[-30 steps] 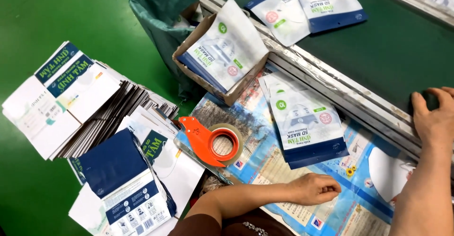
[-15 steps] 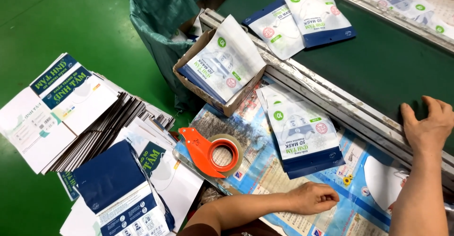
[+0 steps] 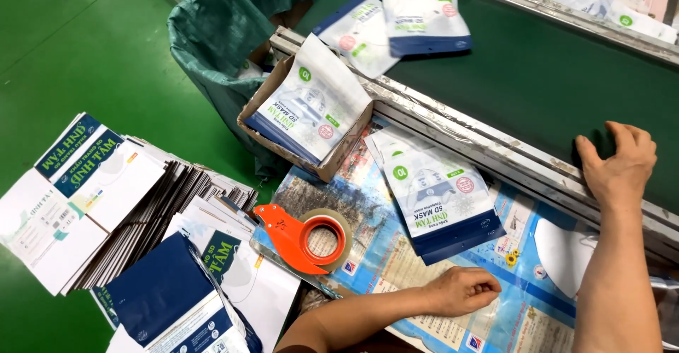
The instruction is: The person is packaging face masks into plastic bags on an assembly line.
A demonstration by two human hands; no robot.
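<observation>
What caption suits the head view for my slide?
Left hand rests fisted on a printed sheet below a pouch stack; right hand lies on the green belt.

The left hand (image 3: 463, 291), loosely curled on the printed paper sheet (image 3: 396, 254), hides its own fingertips, so whether it pinches anything cannot be told, while the right hand (image 3: 617, 163) rests on the dark green belt (image 3: 537, 77) and covers whatever may lie under its palm. The stacked pouches in the open cardboard box (image 3: 311, 156) show only their top face, and the white mask (image 3: 562, 250) is partly behind the right forearm. The flat cartons (image 3: 85, 197) and pouches along the top run past the edge of the picture.
</observation>
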